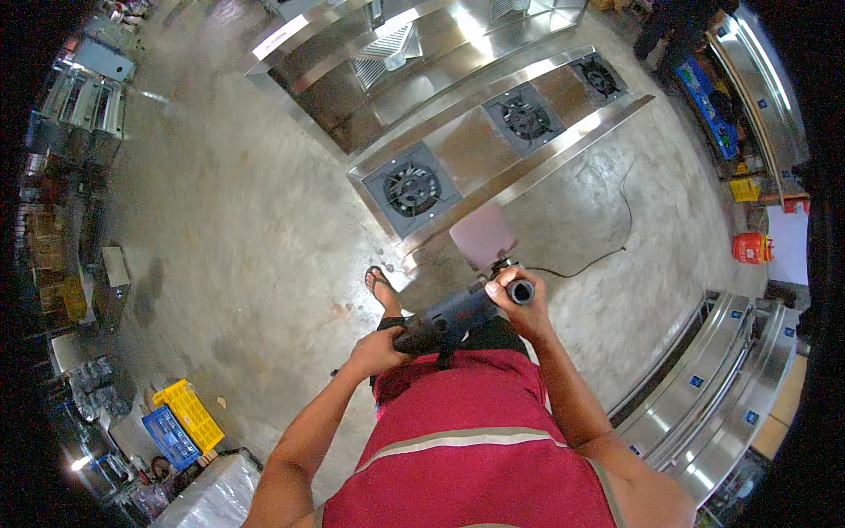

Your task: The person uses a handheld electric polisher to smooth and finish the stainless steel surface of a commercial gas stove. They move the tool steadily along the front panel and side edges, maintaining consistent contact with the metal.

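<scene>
Right hand: my right hand (521, 304) is wrapped around the black side handle (521, 291) of the power tool (458, 315), centre of the frame.
Left hand: my left hand (380, 349) is closed on the tool's rear grip, lower left of that.
Tool: held low over my red shirt (466, 440), its pink disc (482, 236) beside the steel burner unit (493, 132).
Cable: a black cord (607, 238) trails right across the concrete floor (229, 220).
Foot: my sandal (381, 286) is just left of the tool.

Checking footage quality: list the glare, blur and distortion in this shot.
Head view: strong glare on the stainless hood; fisheye bends the burner range edges; the polishing pad on the power tool is motion-blurred; the rim is black vignette.
</scene>
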Tool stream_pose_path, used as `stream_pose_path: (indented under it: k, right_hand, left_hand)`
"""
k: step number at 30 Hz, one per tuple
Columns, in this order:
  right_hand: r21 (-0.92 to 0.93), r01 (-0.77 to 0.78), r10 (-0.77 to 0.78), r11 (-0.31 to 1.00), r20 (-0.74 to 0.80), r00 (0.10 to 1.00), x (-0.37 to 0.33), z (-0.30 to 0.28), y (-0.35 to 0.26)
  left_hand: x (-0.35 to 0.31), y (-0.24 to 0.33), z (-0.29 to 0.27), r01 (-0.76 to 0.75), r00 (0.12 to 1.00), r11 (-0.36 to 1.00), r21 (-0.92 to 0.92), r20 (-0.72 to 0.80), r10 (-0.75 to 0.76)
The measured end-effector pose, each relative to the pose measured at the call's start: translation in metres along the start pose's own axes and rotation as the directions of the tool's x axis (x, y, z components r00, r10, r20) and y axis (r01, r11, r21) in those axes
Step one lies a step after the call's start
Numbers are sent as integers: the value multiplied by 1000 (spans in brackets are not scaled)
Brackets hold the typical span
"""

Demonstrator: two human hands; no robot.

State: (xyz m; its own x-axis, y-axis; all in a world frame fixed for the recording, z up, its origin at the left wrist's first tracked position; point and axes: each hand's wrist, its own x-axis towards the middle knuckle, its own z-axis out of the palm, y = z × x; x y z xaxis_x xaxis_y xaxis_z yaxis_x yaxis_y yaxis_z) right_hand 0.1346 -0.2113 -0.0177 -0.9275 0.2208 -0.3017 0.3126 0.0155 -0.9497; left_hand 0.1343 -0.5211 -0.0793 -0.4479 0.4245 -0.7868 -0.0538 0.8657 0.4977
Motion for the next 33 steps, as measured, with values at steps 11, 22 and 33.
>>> stream_pose_path:
  k: [11, 22, 33]
  right_hand:
    - [-274, -54, 84, 960, 100, 991, 58, 193, 107]
    - [-241, -221, 229, 945, 4, 973, 85, 283, 197]
    - [-288, -340, 311, 895, -143, 940, 86, 280, 214]
  left_hand:
    - [40, -209, -44, 149, 977, 986, -80, 167, -134]
    - [76, -293, -8, 343, 920, 895, -284, 294, -259]
    - [103, -309, 7, 385, 884, 876, -291, 387, -261]
